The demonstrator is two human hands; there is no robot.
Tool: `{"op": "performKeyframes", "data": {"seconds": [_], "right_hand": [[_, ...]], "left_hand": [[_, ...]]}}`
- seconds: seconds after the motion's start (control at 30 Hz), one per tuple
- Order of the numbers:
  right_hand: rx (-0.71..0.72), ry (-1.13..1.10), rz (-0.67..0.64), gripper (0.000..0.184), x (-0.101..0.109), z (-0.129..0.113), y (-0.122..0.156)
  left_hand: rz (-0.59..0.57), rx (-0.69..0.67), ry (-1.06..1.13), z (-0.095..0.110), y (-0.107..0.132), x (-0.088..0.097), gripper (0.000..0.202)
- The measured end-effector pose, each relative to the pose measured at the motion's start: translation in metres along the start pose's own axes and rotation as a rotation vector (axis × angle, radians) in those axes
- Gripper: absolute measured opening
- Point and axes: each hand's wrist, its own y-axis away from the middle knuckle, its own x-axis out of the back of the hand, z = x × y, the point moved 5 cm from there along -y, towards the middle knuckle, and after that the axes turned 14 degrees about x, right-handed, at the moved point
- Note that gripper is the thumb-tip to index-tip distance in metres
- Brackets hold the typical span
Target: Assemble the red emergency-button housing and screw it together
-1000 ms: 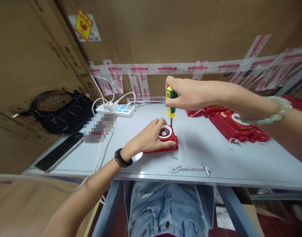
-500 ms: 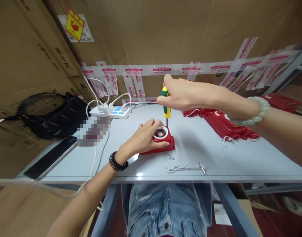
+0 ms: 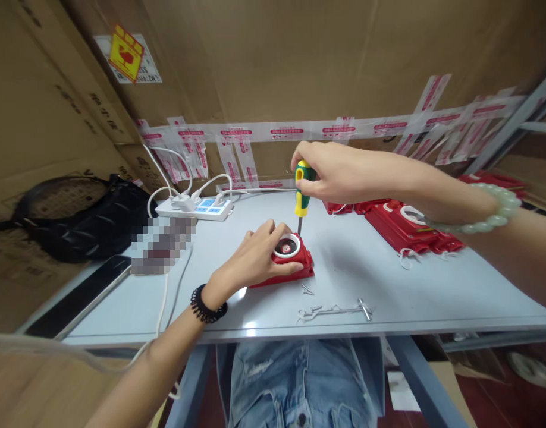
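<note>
A red plastic case (image 3: 295,270) with a white ring around a dark round window lies on the table. My left hand (image 3: 261,252) is closed over its left part, thumb along the near side and fingers by the ring. In my right hand (image 3: 324,169) is a green and yellow screwdriver (image 3: 302,205), gripped by its handle. The screwdriver stands nearly upright, its tip at the far edge of the case beside the ring. Whether the tip sits in a screw cannot be made out. Small screws (image 3: 307,289) lie just in front of the case.
A metal rod with a crosspiece (image 3: 338,310) lies near the table's front edge. Several red cases (image 3: 391,235) are stacked at the right. On the left are a power strip (image 3: 195,208) with cables, a phone (image 3: 79,297) and a black bag (image 3: 90,217). Cardboard stands behind.
The screwdriver handle has turned in my right hand and tilts slightly to the right now. My left hand keeps its hold on the case. The whole view has shifted a little.
</note>
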Motion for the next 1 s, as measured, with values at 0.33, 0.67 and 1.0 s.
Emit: {"op": "performKeyframes", "data": {"seconds": [0.33,0.67,1.0], "right_hand": [[0.184,-0.019,0.088,0.018,0.012,-0.012,0.004],[-0.014,0.171,0.288,0.056,-0.016,0.001,-0.019],[0.153,-0.014,0.473,0.032,-0.025,-0.007,-0.016]], "left_hand": [[-0.005,0.004,-0.015,-0.001,-0.001,-0.001,0.054],[-0.023,0.044,-0.012,0.001,-0.003,0.000,0.053],[-0.022,0.042,0.012,0.001,-0.002,0.001,0.056]]}}
